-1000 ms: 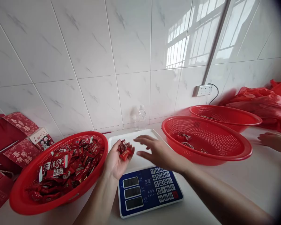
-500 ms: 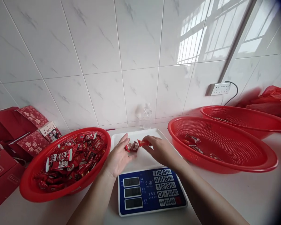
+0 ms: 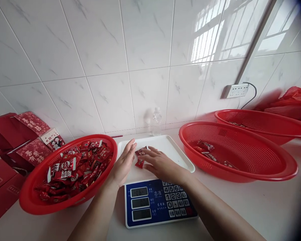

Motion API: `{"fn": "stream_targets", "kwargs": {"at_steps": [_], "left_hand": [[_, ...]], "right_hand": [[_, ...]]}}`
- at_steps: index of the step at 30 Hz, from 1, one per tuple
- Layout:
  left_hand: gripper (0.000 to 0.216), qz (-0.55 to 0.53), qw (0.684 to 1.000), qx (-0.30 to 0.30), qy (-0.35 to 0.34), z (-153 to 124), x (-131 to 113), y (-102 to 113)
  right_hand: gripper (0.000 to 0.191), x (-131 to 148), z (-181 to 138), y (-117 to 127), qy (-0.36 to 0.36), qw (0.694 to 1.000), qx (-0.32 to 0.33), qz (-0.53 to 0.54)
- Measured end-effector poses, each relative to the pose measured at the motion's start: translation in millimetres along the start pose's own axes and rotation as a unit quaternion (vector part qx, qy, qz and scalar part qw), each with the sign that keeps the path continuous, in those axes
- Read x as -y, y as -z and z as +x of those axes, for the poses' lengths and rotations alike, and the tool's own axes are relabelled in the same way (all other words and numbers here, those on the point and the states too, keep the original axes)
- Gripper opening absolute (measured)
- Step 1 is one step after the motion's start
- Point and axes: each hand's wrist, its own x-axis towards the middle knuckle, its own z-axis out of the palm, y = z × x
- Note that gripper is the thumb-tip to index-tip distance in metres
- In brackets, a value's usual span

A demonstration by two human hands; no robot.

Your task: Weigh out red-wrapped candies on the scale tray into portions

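Note:
Red wrapped candies (image 3: 139,163) lie on the white pan of a digital scale (image 3: 175,151), between my two hands and partly hidden by the right one. My left hand (image 3: 124,163) is at the pan's left side, palm turned inward, fingers stretched up and holding nothing. Over the pan, my right hand (image 3: 161,164) has its fingers spread above the candies; whether the fingertips touch them I cannot tell. The scale's blue panel (image 3: 158,209) with keys and small displays faces me.
A red basket (image 3: 27,203) full of wrapped candies stands at left, beside red gift boxes (image 3: 5,182). On the right are a red basket (image 3: 261,157) with a few candies and another basket (image 3: 273,121) behind it. A clear bottle (image 3: 157,122) and a power strip (image 3: 237,90) are by the wall.
The candies that were in my hands now lie on the scale pan. My right hand has opened and spread its fingers; my left hand has turned more upright.

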Motion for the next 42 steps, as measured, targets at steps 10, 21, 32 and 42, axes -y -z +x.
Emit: {"fn": "stream_targets", "kwargs": {"at_steps": [10, 21, 32, 42], "left_hand": [[0.037, 0.018, 0.993, -0.068, -0.092, -8, -17, 6], [0.025, 0.683, 0.716, -0.048, 0.131, -18, -51, 156], [0.067, 0.695, 0.7, -0.032, 0.163, -13, -24, 182], [0.036, 0.623, 0.768, -0.099, 0.11, -10, -50, 164]], "right_hand": [[0.032, -9, -4, 17, -0.029, 0.999, 0.019, 0.01], [0.044, -35, -16, 30, -0.079, 0.995, -0.051, -0.027], [0.044, -24, -20, 32, -0.068, 0.996, -0.035, -0.04], [0.044, -26, -20, 32, -0.06, 0.997, -0.034, -0.036]]}}
